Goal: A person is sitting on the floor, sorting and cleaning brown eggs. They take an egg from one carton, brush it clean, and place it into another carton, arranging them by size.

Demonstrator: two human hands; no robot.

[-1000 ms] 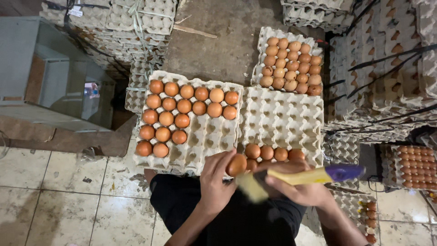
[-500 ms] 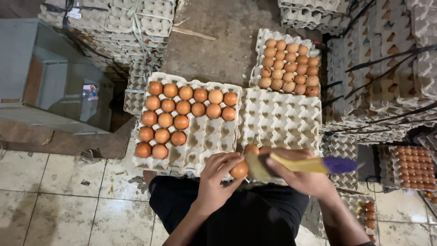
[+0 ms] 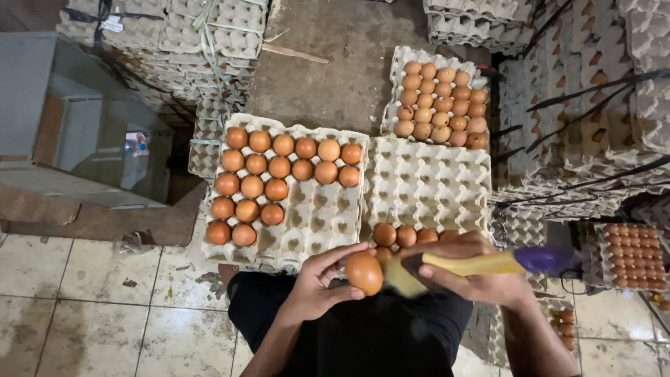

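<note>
Stacked grey egg trays (image 3: 579,132) wall in a dirty tiled floor (image 3: 98,314). Over the lap, the left hand (image 3: 322,279) pinches a smooth brown egg (image 3: 364,272) (dull orange, unmarked) in its fingertips. The right hand (image 3: 474,276) is clenched around a yellow, purple-handled brush (image 3: 488,263), whose blurred head sits just beside the egg.

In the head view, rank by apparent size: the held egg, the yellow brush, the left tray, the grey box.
1. Grey box, though cut off by the frame edge.
2. Left tray, nearly as large.
3. Yellow brush in the right hand.
4. Egg in the left hand, nearest the camera.
</note>
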